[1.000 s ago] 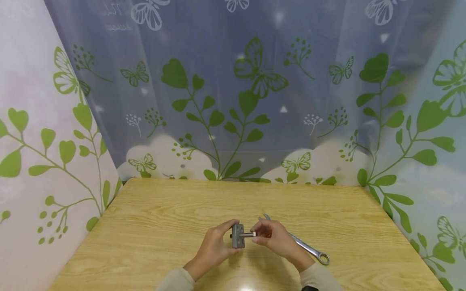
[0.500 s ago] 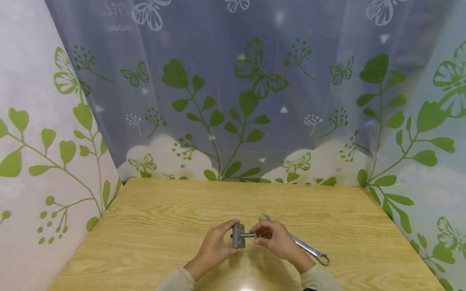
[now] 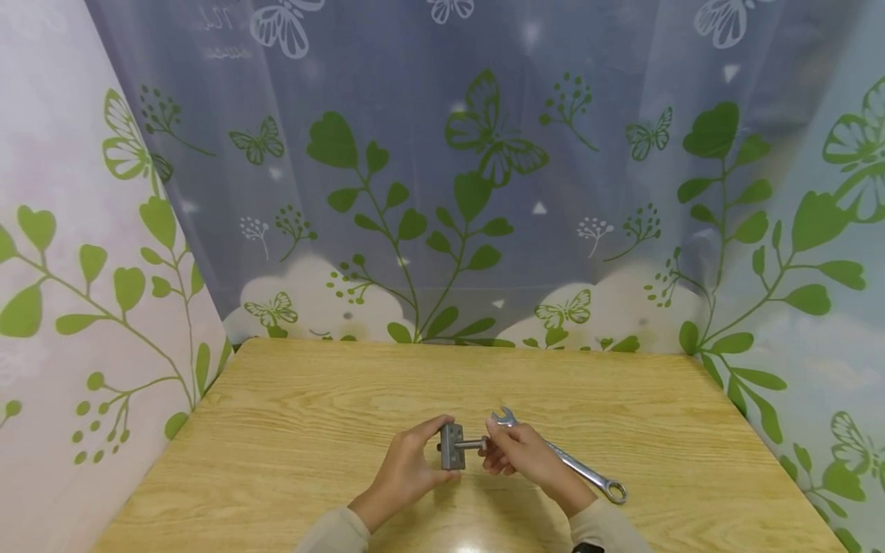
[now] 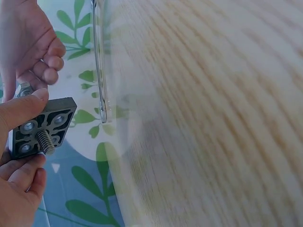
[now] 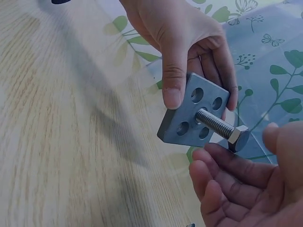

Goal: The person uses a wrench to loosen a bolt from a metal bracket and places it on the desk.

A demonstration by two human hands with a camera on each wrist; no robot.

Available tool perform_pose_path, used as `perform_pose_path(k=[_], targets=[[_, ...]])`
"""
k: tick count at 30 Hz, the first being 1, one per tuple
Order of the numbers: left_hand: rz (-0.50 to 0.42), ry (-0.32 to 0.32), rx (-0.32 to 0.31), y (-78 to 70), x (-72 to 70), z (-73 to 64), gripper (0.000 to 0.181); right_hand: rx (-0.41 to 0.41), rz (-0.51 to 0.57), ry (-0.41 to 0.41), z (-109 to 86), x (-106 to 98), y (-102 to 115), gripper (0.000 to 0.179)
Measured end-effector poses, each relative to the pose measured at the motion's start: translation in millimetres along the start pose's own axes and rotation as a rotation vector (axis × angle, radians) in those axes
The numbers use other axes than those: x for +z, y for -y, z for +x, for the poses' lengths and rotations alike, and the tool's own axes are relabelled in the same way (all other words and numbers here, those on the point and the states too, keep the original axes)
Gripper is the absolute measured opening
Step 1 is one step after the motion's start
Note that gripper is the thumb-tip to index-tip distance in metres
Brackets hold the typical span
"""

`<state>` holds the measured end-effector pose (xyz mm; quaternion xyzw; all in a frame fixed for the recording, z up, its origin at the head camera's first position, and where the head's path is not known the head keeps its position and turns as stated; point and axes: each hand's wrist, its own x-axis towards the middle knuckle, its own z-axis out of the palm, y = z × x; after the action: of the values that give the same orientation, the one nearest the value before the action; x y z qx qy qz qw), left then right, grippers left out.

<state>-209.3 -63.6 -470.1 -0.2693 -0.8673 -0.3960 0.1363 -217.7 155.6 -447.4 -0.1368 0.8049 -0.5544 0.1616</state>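
Observation:
My left hand [image 3: 408, 461] grips a square grey metal plate [image 5: 177, 135] by its edges, thumb on one side and fingers on the other. A hex bolt [image 5: 218, 125] passes through the plate's centre, its head pointing toward my right hand [image 3: 528, 457]. In the left wrist view, the threaded bolt end [image 4: 45, 142] sticks out of the plate's ribbed face. Beside the bolt head, my right fingers are loosely bent, with the thumb held apart; whether a fingertip touches the head is hard to tell. A combination wrench [image 3: 591, 476] lies on the table, partly hidden behind the right hand.
The wood-grain table [image 3: 311, 407] runs beneath both hands. Behind it hangs a blue curtain [image 3: 415, 153] printed with butterflies and leaves, and similar printed sheets flank both sides.
My right hand has let go of the bolt head and rolled, its thumb swinging up and its fingers lying lower. The left hand and plate have barely moved.

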Motion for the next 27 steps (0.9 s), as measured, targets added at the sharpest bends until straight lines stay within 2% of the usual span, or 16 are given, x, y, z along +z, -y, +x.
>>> perform_pose_path(k=[3, 7, 10, 15, 18, 21, 27], targets=[[0.001, 0.001, 0.006, -0.4, 0.1, 0.2, 0.071, 0.045, 0.001, -0.016, -0.5, 0.4, 1.6, 0.063], [-0.002, 0.004, 0.013, -0.5, 0.2, 0.7, 0.071, 0.058, -0.001, -0.004, -0.6, -0.5, 2.9, 0.058], [-0.001, 0.002, 0.013, -0.2, 0.2, 1.0, 0.071, 0.038, -0.011, 0.013, -0.6, -2.7, 2.7, 0.051], [0.000, 0.002, 0.017, 0.5, 1.0, 0.5, 0.071, -0.061, -0.018, 0.003, -2.4, -7.6, 2.6, 0.030], [-0.003, 0.005, 0.020, 0.3, 1.6, 0.2, 0.070, -0.100, 0.030, -0.005, -3.6, -8.7, 2.7, 0.030], [-0.007, 0.000, 0.020, -0.5, 1.6, 0.5, 0.070, -0.106, 0.071, -0.010, -4.1, -8.3, 3.2, 0.032], [-0.007, 0.001, 0.011, -1.6, 0.4, 0.3, 0.069, -0.112, 0.068, -0.023, -3.3, -6.8, 1.4, 0.029]])
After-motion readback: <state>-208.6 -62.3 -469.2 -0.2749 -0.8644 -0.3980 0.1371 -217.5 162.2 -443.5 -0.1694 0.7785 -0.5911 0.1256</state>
